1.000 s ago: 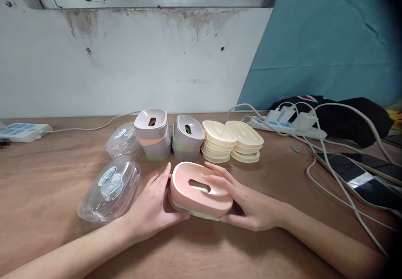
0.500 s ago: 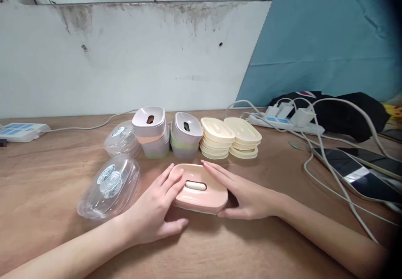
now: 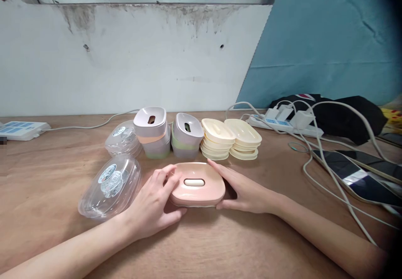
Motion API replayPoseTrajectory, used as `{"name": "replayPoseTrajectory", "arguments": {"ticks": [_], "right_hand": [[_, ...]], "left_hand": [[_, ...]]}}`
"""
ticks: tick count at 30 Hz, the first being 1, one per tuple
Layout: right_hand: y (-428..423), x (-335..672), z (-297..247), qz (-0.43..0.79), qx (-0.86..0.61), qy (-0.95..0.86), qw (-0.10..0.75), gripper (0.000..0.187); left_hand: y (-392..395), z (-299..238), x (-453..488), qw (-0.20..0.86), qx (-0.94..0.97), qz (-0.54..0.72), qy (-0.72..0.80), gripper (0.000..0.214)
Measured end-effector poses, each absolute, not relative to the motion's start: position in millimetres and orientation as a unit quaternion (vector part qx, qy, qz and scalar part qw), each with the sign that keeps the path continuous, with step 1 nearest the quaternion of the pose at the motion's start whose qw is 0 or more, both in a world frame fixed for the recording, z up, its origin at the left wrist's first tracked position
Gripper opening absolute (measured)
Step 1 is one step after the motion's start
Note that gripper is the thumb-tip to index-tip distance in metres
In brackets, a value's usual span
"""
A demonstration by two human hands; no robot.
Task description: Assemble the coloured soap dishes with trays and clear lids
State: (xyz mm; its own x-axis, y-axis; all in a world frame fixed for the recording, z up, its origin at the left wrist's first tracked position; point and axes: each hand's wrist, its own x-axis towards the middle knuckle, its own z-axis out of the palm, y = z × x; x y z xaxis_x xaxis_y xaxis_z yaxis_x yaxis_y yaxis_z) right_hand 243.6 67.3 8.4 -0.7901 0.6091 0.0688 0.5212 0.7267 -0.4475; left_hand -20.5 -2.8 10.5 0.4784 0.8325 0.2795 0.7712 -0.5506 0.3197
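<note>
A glossy pink soap dish [image 3: 197, 193] rests on the wooden table in front of me. A pale cream piece shows through the oval slot at its middle. My left hand [image 3: 158, 199] grips the dish's left end, fingers bent over the rim and thumb low at the front. Around the right end is my right hand [image 3: 235, 189], with fingers along the back edge and thumb at the front corner. Left of the dish lie clear plastic lids [image 3: 111, 187] with round stickers.
Behind stand stacked grey soap dishes [image 3: 150, 122] with orange and green layers, and beside them stacked cream trays [image 3: 216, 132]. Clear lids [image 3: 122, 139] are piled at back left. To the right are a power strip [image 3: 284, 124], loose white cables and phones [image 3: 354, 174].
The pink soap dish has turned slightly, so its front edge lies straighter, and has shifted a little left. My left fingers have bent and drawn back towards its left end.
</note>
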Motion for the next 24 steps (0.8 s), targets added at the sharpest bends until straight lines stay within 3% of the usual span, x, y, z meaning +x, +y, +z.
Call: {"name": "replayPoseTrajectory", "arguments": {"ticks": [5, 8, 13, 17, 24], "right_hand": [[70.2, 245.3, 7.2, 0.231, -0.330, -0.910, 0.101, 0.098], [71.1, 246.7, 3.1, 0.227, -0.329, -0.911, 0.107, 0.097], [72.1, 247.5, 1.4, 0.220, -0.330, -0.913, 0.094, 0.095], [70.3, 244.8, 6.6, 0.219, -0.341, -0.910, 0.088, 0.095], [70.3, 244.7, 7.7, 0.217, -0.337, -0.912, 0.090, 0.095]], "left_hand": [[-3.8, 5.3, -20.0, 0.069, 0.856, 0.165, 0.485, 0.066], [-10.5, 17.2, -13.8, -0.002, 0.864, 0.125, 0.488, 0.072], [-20.2, 73.0, -32.8, -0.141, 0.785, 0.035, 0.602, 0.052], [-11.2, 105.9, -84.5, -0.106, 0.665, -0.100, 0.732, 0.068], [12.3, 99.3, -118.5, 0.117, 0.624, -0.094, 0.767, 0.069]]}}
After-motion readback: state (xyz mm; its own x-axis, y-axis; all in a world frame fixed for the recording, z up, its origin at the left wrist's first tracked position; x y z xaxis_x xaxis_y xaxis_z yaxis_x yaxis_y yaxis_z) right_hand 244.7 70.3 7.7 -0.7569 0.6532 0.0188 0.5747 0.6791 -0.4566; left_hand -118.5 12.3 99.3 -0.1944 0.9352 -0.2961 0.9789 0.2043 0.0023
